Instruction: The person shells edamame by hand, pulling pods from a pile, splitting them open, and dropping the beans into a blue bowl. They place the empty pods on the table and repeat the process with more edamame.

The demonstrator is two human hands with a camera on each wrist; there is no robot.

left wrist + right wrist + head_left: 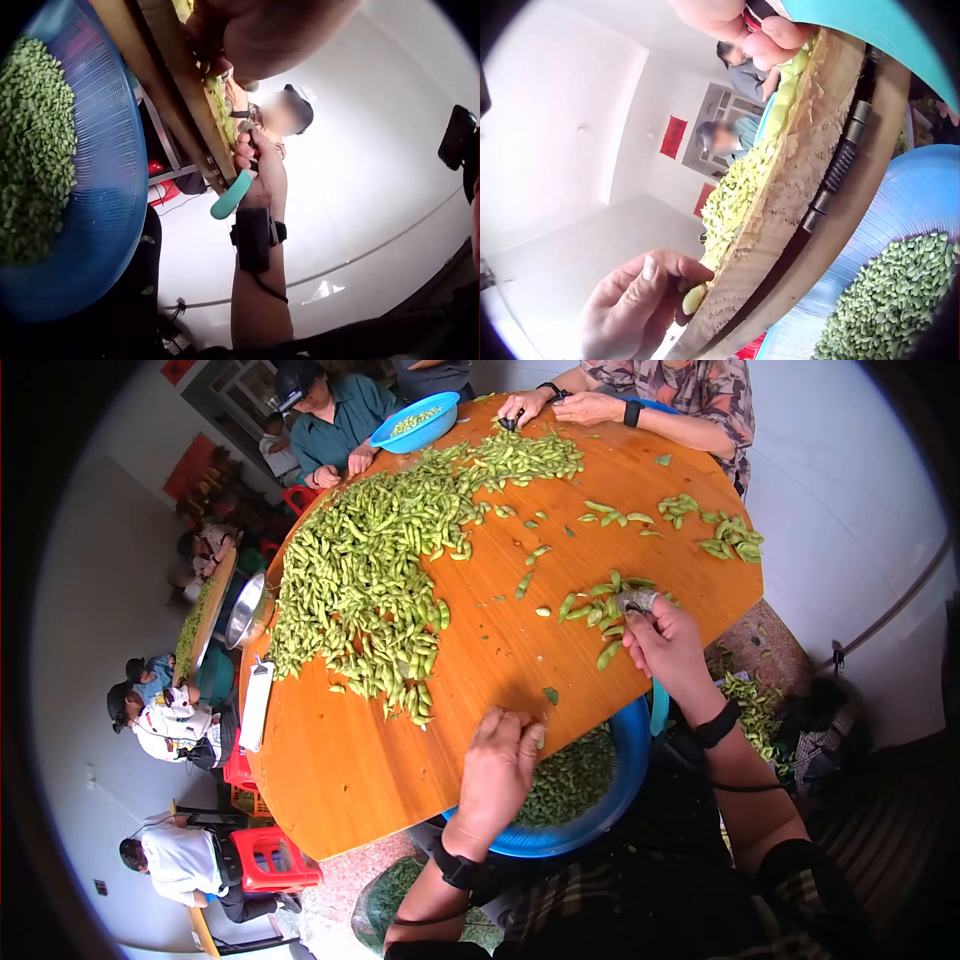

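Note:
At the table's near edge, the left hand (500, 765) has its fingers curled over the wood. A small pale green piece (694, 300), perhaps a bean, shows between the left hand's (634, 304) thumb and fingers. The right hand (668, 650) grips a tool with a teal handle (660, 707), beside a small pile of green pods (600, 610). The tool's teal handle (232, 195) points down from the right hand (259, 165) in the left wrist view; its working end is partly hidden. Shelled beans (565, 780) lie in a blue basket (628, 790) below the table edge.
A large heap of pods (370, 570) covers the left part of the wooden table (390, 770). Smaller pods lie at the right (735, 538). A blue basin (415, 432) and a clipboard (257, 705) are near the rim. Several people sit around.

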